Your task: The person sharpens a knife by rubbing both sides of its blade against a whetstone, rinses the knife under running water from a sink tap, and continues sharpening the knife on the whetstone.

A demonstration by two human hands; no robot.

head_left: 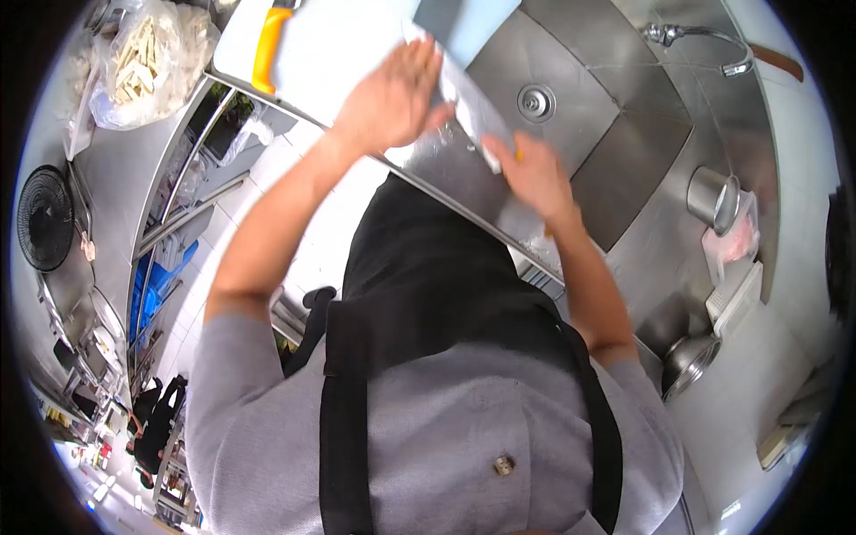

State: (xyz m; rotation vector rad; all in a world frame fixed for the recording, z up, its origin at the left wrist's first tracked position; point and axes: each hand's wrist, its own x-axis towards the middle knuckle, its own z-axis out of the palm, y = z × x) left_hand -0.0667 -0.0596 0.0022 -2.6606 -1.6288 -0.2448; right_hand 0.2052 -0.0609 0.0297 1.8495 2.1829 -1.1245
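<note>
My right hand [537, 178] is wrapped round the yellow handle of a large knife, bits of yellow showing at the fingers and below the palm. The long pale blade [465, 105] slants up and left over the sink's near edge. My left hand [397, 96] lies at the blade's upper part, fingers stretched and the thumb apart; it is slightly blurred, and whether it presses on the blade is hard to tell. Left of it, a second orange-yellow handle [267, 52] rests on a white board [334, 45].
A steel sink [606, 62] with a drain [536, 103] and faucet [738, 64] lies beyond. At right stand a metal cup [709, 198] and a steel bowl [688, 364]. A bag of pale strips [138, 71] and a black fan [45, 218] are at left. Another person [160, 428] stands far off.
</note>
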